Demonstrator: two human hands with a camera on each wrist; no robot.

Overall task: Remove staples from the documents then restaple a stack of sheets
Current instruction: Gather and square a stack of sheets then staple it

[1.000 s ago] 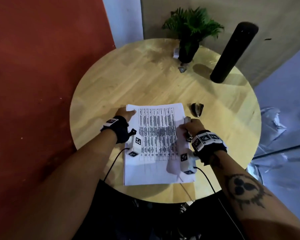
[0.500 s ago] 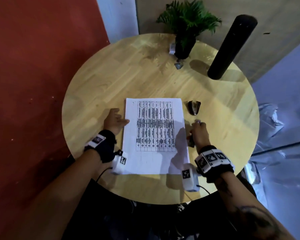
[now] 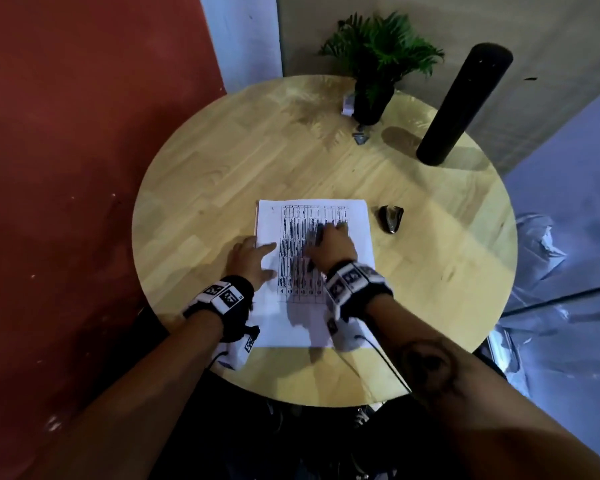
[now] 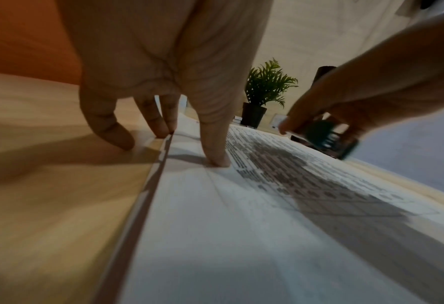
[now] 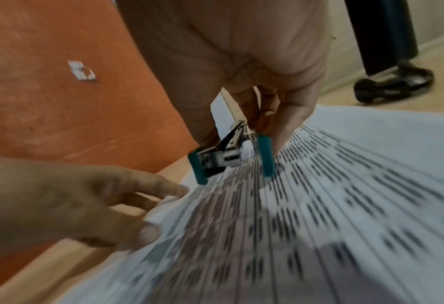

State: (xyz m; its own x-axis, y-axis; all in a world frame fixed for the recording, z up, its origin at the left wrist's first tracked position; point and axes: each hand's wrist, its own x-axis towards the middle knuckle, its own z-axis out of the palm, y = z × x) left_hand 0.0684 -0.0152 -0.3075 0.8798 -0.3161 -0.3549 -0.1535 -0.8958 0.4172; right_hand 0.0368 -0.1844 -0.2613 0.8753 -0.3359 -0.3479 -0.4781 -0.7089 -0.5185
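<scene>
Two hands are working over a stack of printed sheets (image 3: 314, 271) that is lying flat on the near middle of a round wooden desk (image 3: 222, 188). The left hand (image 3: 248, 259) is resting at the stack's left edge, its fingers (image 4: 213, 148) lying nearly straight: one fingertip is pressing down on the top sheet while the others are touching the desk just beside the paper's edge. The right hand (image 3: 333, 245) is hovering over the printed table in the middle of the sheet, its fingers (image 5: 291, 121) curling round a small teal-handled staple remover (image 5: 231, 154) and pinching it from both sides, with the tool's metal claws pointing away from the wrist, toward the far left corner of the page. Beyond the stack's far right corner, a dark stapler (image 3: 391, 219) is sitting on the desk, apart from the paper. At the far side of the desk a potted plant (image 3: 374, 74) is standing, and a tall black cylinder (image 3: 463, 105) is standing to its right.
</scene>
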